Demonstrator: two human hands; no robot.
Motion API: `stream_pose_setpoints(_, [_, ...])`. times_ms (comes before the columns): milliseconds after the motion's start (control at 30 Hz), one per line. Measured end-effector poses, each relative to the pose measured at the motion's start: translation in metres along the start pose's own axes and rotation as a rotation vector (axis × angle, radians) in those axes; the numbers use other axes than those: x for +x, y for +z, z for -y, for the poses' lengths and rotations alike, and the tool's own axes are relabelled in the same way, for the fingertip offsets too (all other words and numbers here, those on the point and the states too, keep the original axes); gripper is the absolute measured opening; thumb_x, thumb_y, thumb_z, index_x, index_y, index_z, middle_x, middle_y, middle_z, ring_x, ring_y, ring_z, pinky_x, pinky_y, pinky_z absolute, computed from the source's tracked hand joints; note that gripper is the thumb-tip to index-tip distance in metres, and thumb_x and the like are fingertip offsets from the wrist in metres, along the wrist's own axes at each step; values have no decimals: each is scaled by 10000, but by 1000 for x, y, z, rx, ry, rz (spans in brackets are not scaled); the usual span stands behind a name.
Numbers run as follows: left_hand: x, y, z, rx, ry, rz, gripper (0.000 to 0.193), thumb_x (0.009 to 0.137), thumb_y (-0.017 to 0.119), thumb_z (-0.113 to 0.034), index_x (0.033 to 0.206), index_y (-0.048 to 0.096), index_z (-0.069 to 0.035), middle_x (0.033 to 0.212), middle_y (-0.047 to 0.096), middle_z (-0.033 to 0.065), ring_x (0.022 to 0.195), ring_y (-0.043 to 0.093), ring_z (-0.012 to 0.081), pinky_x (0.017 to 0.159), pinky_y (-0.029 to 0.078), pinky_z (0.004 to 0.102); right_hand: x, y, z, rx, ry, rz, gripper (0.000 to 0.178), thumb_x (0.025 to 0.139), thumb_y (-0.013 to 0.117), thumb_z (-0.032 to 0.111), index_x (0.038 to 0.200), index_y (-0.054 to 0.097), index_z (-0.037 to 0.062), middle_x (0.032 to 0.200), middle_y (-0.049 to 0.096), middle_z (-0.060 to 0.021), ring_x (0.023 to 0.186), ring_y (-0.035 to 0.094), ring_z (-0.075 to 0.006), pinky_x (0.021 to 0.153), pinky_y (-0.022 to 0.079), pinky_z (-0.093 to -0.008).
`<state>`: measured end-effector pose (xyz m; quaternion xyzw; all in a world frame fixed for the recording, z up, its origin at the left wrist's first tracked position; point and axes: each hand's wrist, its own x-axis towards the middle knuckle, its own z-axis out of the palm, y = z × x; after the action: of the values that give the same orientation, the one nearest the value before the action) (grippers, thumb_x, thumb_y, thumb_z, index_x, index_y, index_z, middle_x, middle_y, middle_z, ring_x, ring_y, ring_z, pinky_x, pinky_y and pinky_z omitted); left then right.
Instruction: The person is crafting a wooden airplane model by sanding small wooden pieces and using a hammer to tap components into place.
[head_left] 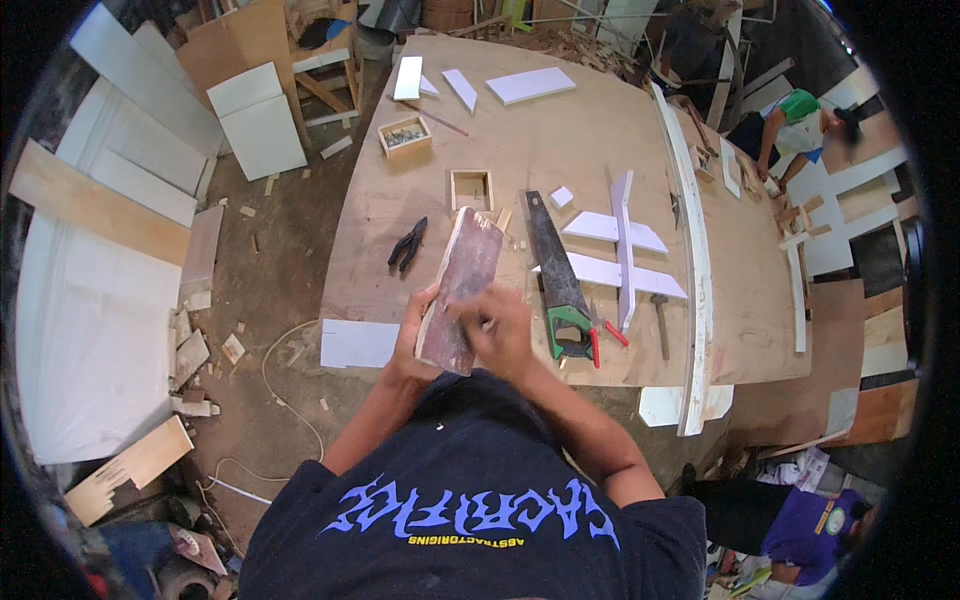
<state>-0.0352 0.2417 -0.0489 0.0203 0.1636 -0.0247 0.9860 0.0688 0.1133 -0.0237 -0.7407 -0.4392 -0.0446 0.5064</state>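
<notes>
I hold a reddish-brown rectangular board (462,275) upright over the near edge of a large plywood worktable (520,140). My left hand (418,335) grips the board's lower left edge. My right hand (500,330) presses against the board's lower right face, fingers curled; something small may be in it, but I cannot tell. A handsaw (553,270) with a green handle lies just right of the board. Black pliers (407,243) lie to its left.
On the table are a hammer (660,320), white cut panels (615,250), two small wooden boxes (471,188), a long white strip (692,250). Boards and offcuts lie on the dirt floor at left. One person works at far right, another sits at lower right.
</notes>
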Motion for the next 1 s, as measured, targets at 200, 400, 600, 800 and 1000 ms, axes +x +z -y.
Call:
stream_pose_setpoints(200, [3, -8, 15, 119, -31, 163, 507, 1078, 458, -421, 1379, 585, -34, 1193, 718, 144, 1037, 733, 254, 892, 618, 409, 27, -22, -29, 58, 229, -144, 122, 826, 791, 20, 927, 808, 87, 773, 692, -105, 691, 662, -253, 644, 493, -342])
stream_pose_setpoints(400, [7, 23, 35, 16, 43, -86, 505, 1071, 464, -444, 1346, 610, -46, 1097, 740, 146, 921, 750, 271, 798, 639, 416, -15, -31, 2, 57, 137, 28, 127, 809, 789, 25, 926, 813, 67, 807, 717, -118, 709, 677, -236, 665, 520, -350])
stream_pose_setpoints(600, [28, 1, 57, -32, -2, 41, 546, 1059, 463, -470, 1356, 601, -34, 1133, 735, 180, 932, 746, 312, 814, 638, 455, -10, -52, -21, 106, 103, -14, 209, 768, 733, -34, 907, 823, 94, 766, 712, -115, 695, 692, -224, 637, 514, -330])
stream_pose_setpoints(800, [33, -7, 85, 36, -10, 243, 583, 1068, 440, -449, 1430, 542, -5, 1299, 685, 202, 1113, 713, 339, 985, 591, 512, -13, -72, -48, 77, 147, -93, 214, 769, 692, -52, 880, 810, 88, 762, 720, -115, 679, 699, -255, 637, 537, -348])
stream_pose_setpoints(1000, [34, 4, 106, 3, 112, 67, 550, 1068, 453, -429, 1410, 556, -11, 1227, 723, 179, 1078, 728, 320, 961, 604, 478, -56, -91, 5, 189, 134, 58, 235, 769, 707, -49, 921, 824, 87, 813, 733, -126, 741, 718, -264, 682, 535, -322])
